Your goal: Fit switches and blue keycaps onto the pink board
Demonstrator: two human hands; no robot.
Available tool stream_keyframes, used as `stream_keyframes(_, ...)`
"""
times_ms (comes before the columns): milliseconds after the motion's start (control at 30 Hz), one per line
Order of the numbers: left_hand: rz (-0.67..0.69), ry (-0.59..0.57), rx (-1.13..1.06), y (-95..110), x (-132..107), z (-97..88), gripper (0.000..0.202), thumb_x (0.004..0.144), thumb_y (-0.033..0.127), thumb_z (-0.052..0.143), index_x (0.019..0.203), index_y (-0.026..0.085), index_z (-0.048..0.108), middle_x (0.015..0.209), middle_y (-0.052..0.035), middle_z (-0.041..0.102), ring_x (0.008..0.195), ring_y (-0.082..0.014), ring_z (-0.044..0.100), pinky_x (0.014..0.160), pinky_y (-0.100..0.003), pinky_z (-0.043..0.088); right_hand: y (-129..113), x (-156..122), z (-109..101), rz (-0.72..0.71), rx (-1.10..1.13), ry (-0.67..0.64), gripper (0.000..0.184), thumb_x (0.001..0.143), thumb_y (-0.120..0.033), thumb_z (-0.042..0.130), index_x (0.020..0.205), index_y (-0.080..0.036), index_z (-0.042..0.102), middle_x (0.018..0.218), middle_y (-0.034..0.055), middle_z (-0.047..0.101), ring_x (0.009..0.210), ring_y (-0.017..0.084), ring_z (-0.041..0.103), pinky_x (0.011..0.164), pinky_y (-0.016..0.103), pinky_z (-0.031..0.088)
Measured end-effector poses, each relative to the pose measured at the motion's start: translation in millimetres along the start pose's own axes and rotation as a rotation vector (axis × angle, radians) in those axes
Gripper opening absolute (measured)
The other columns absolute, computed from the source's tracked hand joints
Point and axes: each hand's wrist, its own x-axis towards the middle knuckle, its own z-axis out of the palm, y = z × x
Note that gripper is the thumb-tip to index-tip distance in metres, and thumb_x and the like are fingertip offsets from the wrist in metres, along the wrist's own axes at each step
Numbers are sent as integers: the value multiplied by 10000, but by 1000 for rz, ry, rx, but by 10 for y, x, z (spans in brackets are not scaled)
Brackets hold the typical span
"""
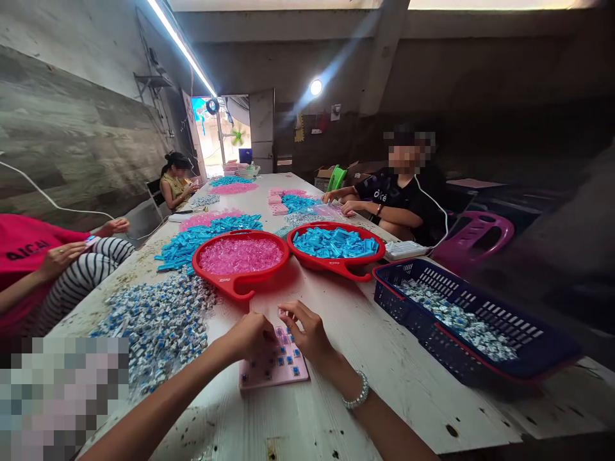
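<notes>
A pink board (273,379) lies flat on the table in front of me, with several small blue-centred, switch-like parts (281,361) set on it in rows. My left hand (250,335) is closed over the board's far left part, fingers curled down; what they hold, if anything, is hidden. My right hand (307,331) hovers above the far right part of the board. Between its thumb and index finger is a small clear pinkish piece (282,312). Left of the board spreads a heap of loose white-and-blue switch-like parts (163,320).
Beyond my hands stand a red basin (240,282) of clear pink pieces and a red basin (331,262) of blue strips. A dark blue basket (533,333) of small parts sits right. Blue strips (211,234) are heaped behind. Co-workers sit along both sides.
</notes>
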Motion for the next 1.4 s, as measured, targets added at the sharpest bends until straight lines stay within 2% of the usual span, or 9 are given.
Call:
stream_keyframes(233,-86,10,-18,-44,-23,-66,143,664,159,633,747,142,748,618,-34,697,560,-140,597,515,-188,362,15,9,-11,18,-1,79,144,914,-196,470,1008,-188,579,834,44,616,692,141,573,628,263,483)
stream_keyframes(400,-152,47,-17,-46,-50,-48,151,674,168,620,745,118,744,586,-44,687,523,-134,584,511,-191,365,27,9,-1,28,1,81,152,915,-211,465,1004,-189,587,827,47,622,711,147,583,607,256,481)
stream_keyframes(567,-133,59,-1,-57,-105,-16,145,663,168,627,749,129,738,654,-56,708,577,-148,603,520,-196,359,30,11,2,44,3,91,147,913,-206,469,992,-189,592,811,41,619,690,144,574,600,253,478)
stream_keyframes(733,-81,101,12,-115,-194,35,229,664,71,545,767,140,737,723,-72,718,632,-157,613,576,-207,380,37,12,-1,57,-4,99,137,915,-206,475,987,-183,589,820,46,615,703,146,569,600,257,473)
stream_keyframes(867,-60,123,4,-165,-233,84,239,662,62,535,766,149,731,722,-52,713,635,-145,608,577,-192,384,35,10,6,59,-7,89,138,913,-206,477,986,-187,593,810,37,615,693,139,569,595,252,476)
stream_keyframes(1033,-87,151,32,-137,-289,159,202,681,107,540,756,150,722,689,-44,697,615,-151,595,551,-198,375,43,9,3,65,-16,92,139,912,-212,477,982,-189,596,809,41,616,715,149,575,598,258,478)
stream_keyframes(1233,-65,177,116,-23,-478,298,269,791,139,468,814,198,729,844,-75,693,740,-183,618,672,-242,411,45,14,-3,60,-15,102,128,907,-190,486,981,-189,591,812,36,614,704,146,566,600,254,473)
stream_keyframes(1400,-152,161,130,-27,-483,312,267,718,98,523,833,205,739,843,-64,697,730,-183,632,647,-228,416,35,14,3,58,-6,92,132,904,-182,489,987,-189,591,822,41,619,721,150,574,606,255,472)
